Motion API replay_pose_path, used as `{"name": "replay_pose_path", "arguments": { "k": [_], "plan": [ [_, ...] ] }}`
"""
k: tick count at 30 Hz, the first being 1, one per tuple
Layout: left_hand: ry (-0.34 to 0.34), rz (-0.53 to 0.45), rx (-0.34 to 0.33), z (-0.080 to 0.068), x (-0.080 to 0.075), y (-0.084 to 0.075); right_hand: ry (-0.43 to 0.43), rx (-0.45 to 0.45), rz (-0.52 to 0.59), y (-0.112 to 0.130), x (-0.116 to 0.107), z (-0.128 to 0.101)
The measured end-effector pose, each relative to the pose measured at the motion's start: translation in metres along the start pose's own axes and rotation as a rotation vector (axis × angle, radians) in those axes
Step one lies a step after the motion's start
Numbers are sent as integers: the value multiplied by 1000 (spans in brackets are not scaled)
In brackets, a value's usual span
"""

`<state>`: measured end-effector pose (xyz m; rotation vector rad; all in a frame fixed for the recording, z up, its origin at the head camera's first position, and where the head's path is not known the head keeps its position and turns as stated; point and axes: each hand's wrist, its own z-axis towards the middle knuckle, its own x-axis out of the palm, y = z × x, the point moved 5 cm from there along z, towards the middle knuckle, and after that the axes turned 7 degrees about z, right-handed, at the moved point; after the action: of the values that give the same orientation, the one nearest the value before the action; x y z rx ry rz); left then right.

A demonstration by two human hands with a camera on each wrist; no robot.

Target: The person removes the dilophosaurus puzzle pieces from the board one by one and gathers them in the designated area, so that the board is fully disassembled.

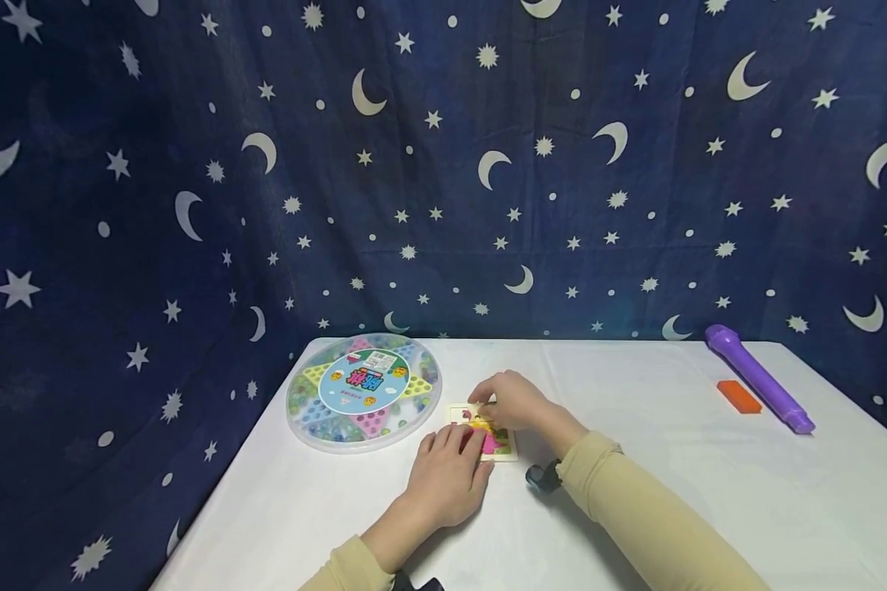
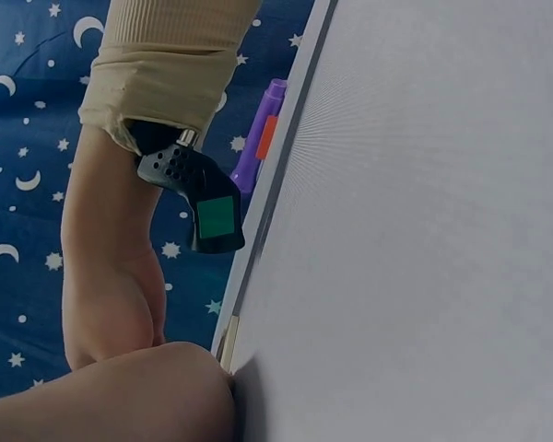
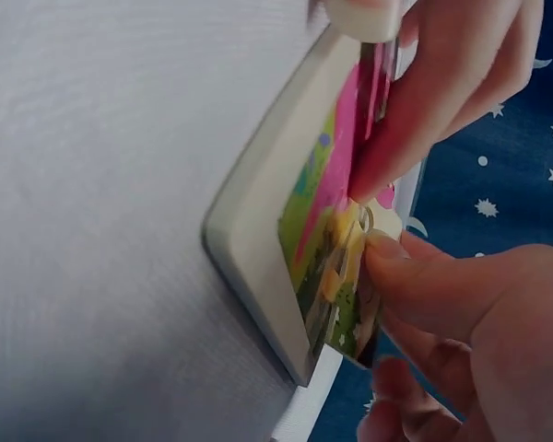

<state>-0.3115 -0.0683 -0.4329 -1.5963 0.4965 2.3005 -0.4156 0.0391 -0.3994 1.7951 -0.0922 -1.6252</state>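
A small picture jigsaw puzzle (image 1: 501, 445) in a cream frame lies flat on the white table. My left hand (image 1: 447, 476) rests on its near left side. In the right wrist view, straight left fingers (image 3: 419, 101) press the pink part of the picture, and the thumb is by the frame's edge. At the far right corner, my right hand (image 1: 517, 400) pinches a green and brown puzzle piece (image 3: 347, 318) between thumb and fingers. That piece tilts up over the picture, its lower corner beyond the frame's inner edge. In the left wrist view only the puzzle's edge (image 2: 229, 343) shows.
A round clear Chinese checkers box (image 1: 365, 394) with marbles inside lies left of the puzzle. Toward the right side are an orange block (image 1: 739, 396) and a purple stick-like toy (image 1: 760, 379). A dark starry curtain (image 1: 443, 164) hangs behind the table.
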Motion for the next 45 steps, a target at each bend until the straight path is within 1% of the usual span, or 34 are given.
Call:
{"name": "replay_pose_path", "arguments": {
  "k": [7, 10, 12, 14, 19, 22, 28, 32, 36, 39, 41, 45],
  "plan": [
    [-2, 3, 6, -2, 2, -1, 25, 60, -20, -2, 3, 3],
    [-4, -2, 6, -1, 2, -1, 25, 61, -32, 0, 1, 4],
    [-5, -2, 5, -1, 2, -1, 29, 54, -22, 2, -2, 4],
    [-7, -2, 6, 0, 1, 0, 39, 57, 6, 2, -4, 5],
    [-21, 3, 11, 1, -1, 0, 47, 65, 135, -1, -9, 3],
    [-27, 3, 11, 2, -1, 0, 28, 50, 186, -6, -14, 1],
    [-41, 23, 7, 3, -3, 2, -22, 36, 244, -23, -26, -9],
    [-88, -9, -7, 3, -5, 5, -24, 54, 260, -37, -35, -17],
    [-181, -66, -8, 5, -9, 9, -50, 76, 270, -48, -48, -25],
    [-234, -116, 1, 5, -10, 10, -70, 93, 269, -59, -56, -30],
    [-251, -142, 6, 4, -9, 9, -77, 126, 273, -70, -58, -34],
    [-257, -144, 9, 1, -8, 6, -96, 218, 272, -93, -61, -42]
  ]
}}
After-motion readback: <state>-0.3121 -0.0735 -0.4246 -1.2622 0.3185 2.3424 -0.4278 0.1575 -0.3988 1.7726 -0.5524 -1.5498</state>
